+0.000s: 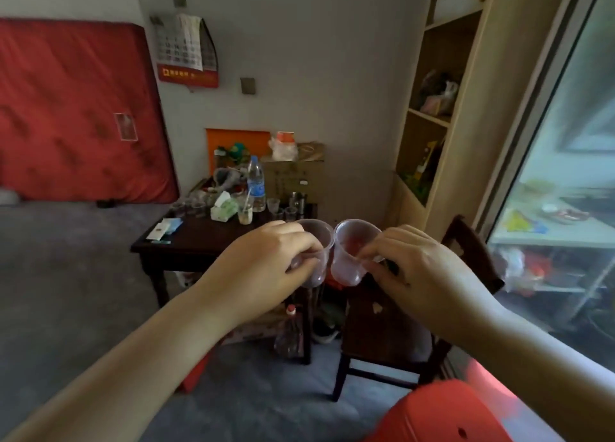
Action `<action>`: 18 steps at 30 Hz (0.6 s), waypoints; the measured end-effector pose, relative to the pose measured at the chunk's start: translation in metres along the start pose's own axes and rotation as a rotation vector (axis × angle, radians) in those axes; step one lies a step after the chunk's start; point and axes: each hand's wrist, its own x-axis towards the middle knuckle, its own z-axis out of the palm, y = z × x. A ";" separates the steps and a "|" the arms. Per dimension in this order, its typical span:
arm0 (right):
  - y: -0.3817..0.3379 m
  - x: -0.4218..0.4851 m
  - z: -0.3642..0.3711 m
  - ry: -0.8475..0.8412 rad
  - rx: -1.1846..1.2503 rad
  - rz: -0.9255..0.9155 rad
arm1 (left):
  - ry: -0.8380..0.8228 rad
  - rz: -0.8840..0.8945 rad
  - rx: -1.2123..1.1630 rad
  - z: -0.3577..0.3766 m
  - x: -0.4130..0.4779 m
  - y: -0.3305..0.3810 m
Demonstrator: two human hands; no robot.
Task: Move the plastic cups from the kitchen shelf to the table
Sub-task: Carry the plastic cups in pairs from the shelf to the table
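Observation:
My left hand [273,261] grips a clear plastic cup [321,241], and my right hand [416,268] grips a second clear plastic cup [349,251]. Both cups are held in the air side by side, rims nearly touching, tilted towards each other. Beyond them stands a dark wooden table [189,241]. Several small clear cups [283,210] stand on its far side. The tall wooden shelf [432,118] rises at the right, against the wall.
On the table sit a water bottle [256,183], a tissue pack [224,208], a cardboard box [296,178] and clutter. A dark wooden chair [392,325] stands right of the table. A red stool [442,411] is at the bottom right. A red mattress [73,108] leans on the left wall.

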 end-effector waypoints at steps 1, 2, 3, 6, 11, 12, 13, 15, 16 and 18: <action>0.013 0.008 0.003 -0.011 0.014 -0.003 | 0.000 -0.006 0.011 0.005 0.010 -0.006; 0.025 0.016 0.005 -0.027 0.025 -0.004 | -0.001 -0.014 0.023 0.010 0.019 -0.012; 0.038 0.023 0.008 -0.047 0.033 -0.006 | -0.002 -0.022 0.036 0.016 0.029 -0.017; 0.075 0.044 0.015 -0.095 0.060 -0.013 | -0.011 -0.044 0.074 0.034 0.057 -0.034; 0.129 0.077 0.045 -0.177 0.102 -0.013 | -0.021 -0.094 0.097 0.066 0.089 -0.063; 0.137 0.083 0.053 -0.194 0.109 -0.019 | -0.024 -0.108 0.105 0.072 0.093 -0.069; 0.144 0.089 0.062 -0.206 0.117 -0.028 | -0.026 -0.122 0.114 0.078 0.096 -0.077; 0.153 0.102 0.081 -0.219 0.143 -0.047 | -0.035 -0.151 0.133 0.086 0.101 -0.093; 0.157 0.109 0.090 -0.226 0.159 -0.054 | -0.040 -0.164 0.142 0.089 0.104 -0.103; 0.163 0.126 0.110 -0.232 0.182 -0.069 | -0.046 -0.189 0.151 0.094 0.109 -0.125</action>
